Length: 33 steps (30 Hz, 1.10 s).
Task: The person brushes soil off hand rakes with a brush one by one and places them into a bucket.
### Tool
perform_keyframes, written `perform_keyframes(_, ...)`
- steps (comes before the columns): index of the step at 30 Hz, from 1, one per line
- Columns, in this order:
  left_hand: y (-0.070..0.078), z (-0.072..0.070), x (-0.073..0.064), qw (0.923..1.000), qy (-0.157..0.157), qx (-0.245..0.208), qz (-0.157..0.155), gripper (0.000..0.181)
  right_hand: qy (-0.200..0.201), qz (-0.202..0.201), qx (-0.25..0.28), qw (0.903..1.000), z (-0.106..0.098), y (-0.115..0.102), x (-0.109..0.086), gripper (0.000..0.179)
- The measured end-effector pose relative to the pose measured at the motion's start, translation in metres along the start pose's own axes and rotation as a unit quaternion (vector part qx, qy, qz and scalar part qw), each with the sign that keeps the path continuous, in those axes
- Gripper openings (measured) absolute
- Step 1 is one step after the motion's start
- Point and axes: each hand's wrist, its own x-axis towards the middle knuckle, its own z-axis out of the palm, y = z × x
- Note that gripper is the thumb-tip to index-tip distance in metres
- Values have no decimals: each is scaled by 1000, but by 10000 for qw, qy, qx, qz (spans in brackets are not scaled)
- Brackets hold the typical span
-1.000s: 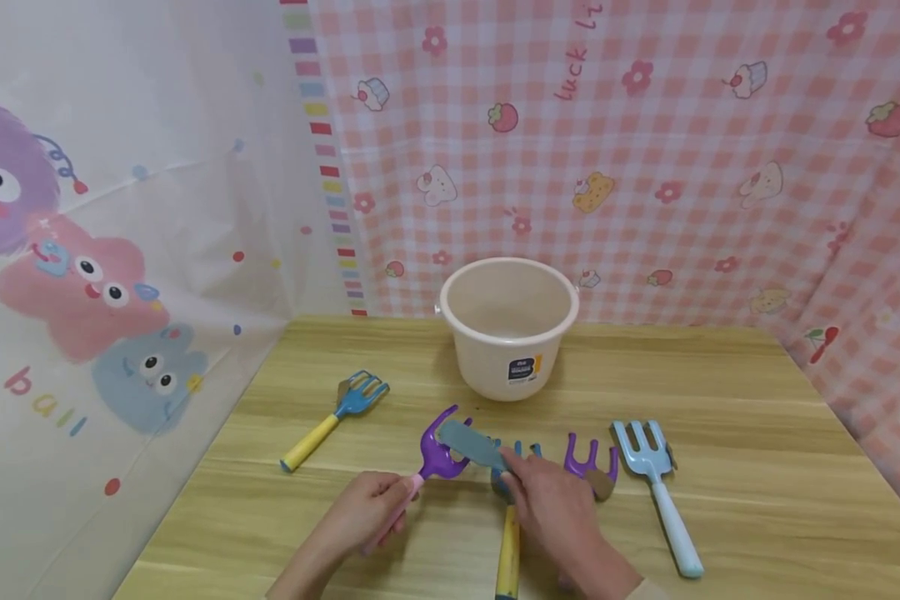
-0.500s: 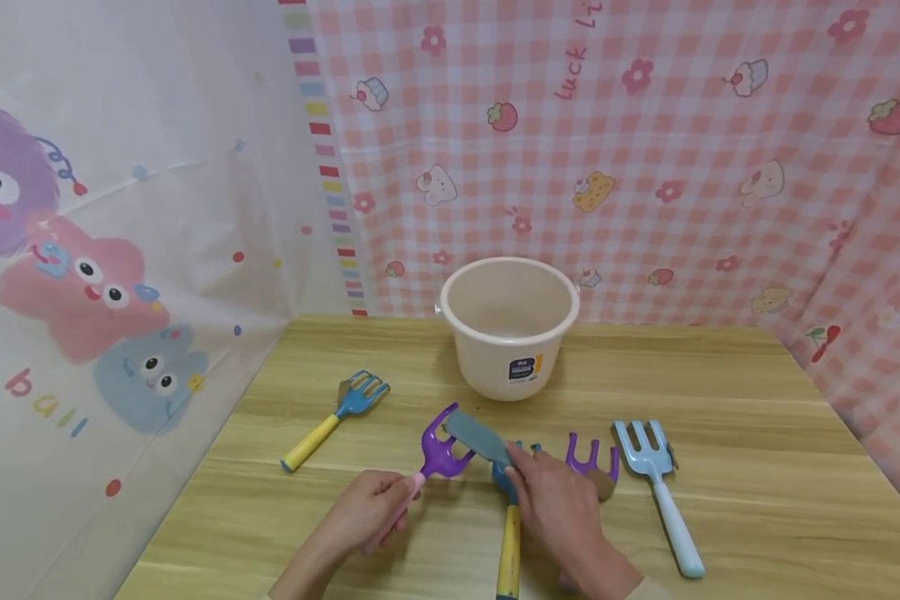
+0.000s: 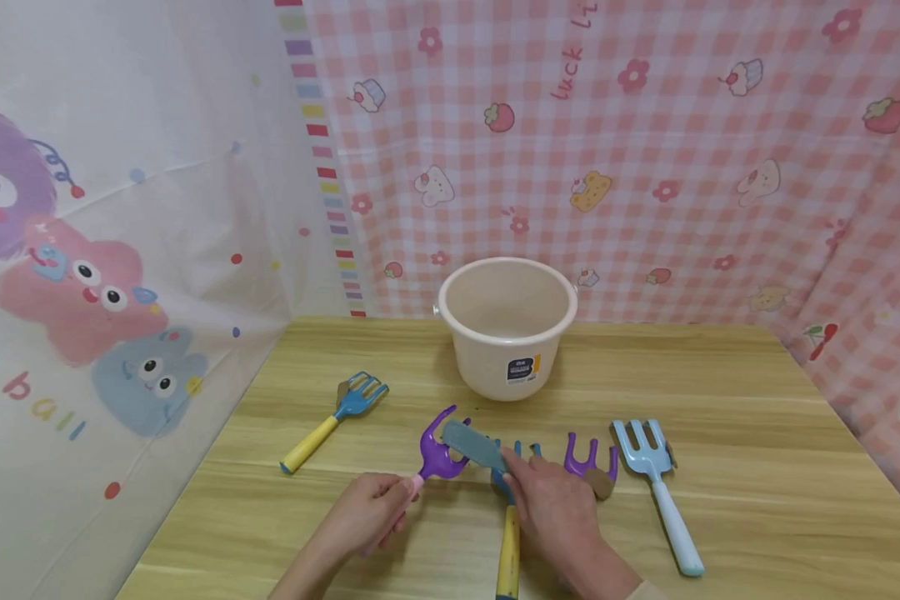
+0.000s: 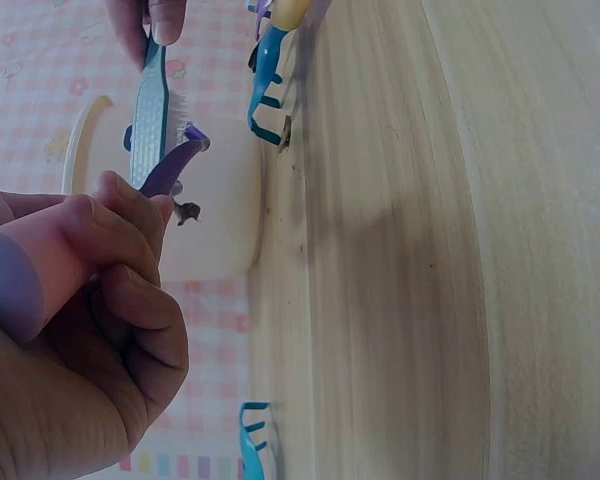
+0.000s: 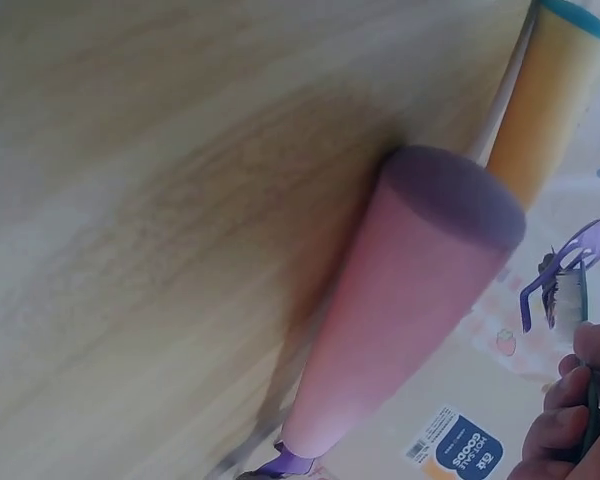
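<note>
My left hand [image 3: 371,512] grips the pink handle of a purple hand rake [image 3: 437,457], tines pointing away and held above the table. My right hand [image 3: 558,508] holds a blue-grey brush [image 3: 474,443] laid across the rake's tines. In the left wrist view the brush's pale bristles [image 4: 176,118] face the purple tines, where a dark brown bit [image 4: 187,212] clings. Below the right hand, a blue hand rake with a yellow handle [image 3: 508,550] and another purple rake [image 3: 583,467] lie on the table, partly hidden by that hand.
Behind the hands stands a cream bucket [image 3: 510,367]. A blue rake with a yellow handle [image 3: 322,437] lies left, and a light blue rake [image 3: 663,496] lies right. Brown patches show by the lying rakes' heads. A checked cloth [image 3: 645,150] hangs behind the wooden table [image 3: 757,433].
The brush has slid a little up and right over the purple tines, then back down and left. My left hand and the rake have stayed nearly still.
</note>
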Motion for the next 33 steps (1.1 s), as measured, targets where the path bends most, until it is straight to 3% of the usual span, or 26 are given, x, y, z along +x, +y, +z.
perform_keyframes(15,2,0,-1,9999,-28,-84,-98,38,683,-11,-146,9976,-4,-2,1,33)
perform_keyframes(23,0,-1,-1,10000,34,-33,-30,36,172,-151,286,9993,-5,-6,2,33)
perform_keyframes(25,0,-2,-2,10000,51,11,-59,35,-15,-3,310,9995,-6,-6,1,34)
perform_keyframes(33,2,-3,-5,9992,266,257,-137,43,29,295,216,9993,-6,-1,1,34)
